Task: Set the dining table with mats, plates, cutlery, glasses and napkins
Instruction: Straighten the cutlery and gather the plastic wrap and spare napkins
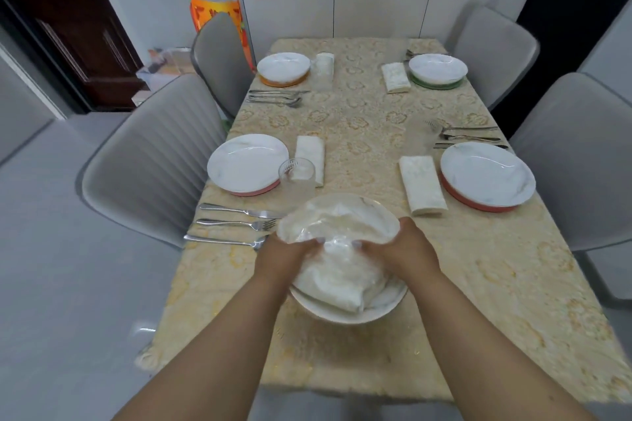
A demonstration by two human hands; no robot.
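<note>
The worktop [376, 120] carries four place settings. At 9 o'clock, a knife [239, 210], fork [239, 223] and spoon [222, 241] lie side by side; the spoon bowl is partly hidden by the left hand [280, 258]. At 10 o'clock, a white plate [248, 162] rests on a pink mat [254, 191], of which only an edge shows, with a clear glass [297, 178] touching a folded napkin [310, 157]. At 11 o'clock, a far plate [283, 66] sits on an orange mat.

At centre, both hands grip a white cloth [338, 243], blurred by motion, bunched above a white bowl [349, 311]. Left fingers curl into the cloth; their tips are hidden. The right hand [407, 255] grips likewise. Cloth and forearms cover much of the bowl.

At 1 o'clock, a plate on a green mat [437, 83]. At 3 o'clock, a napkin [422, 184], a plate [487, 173] and cutlery [472, 137]; a faint transparent glass [422, 133] beside them is hard to make out.
</note>
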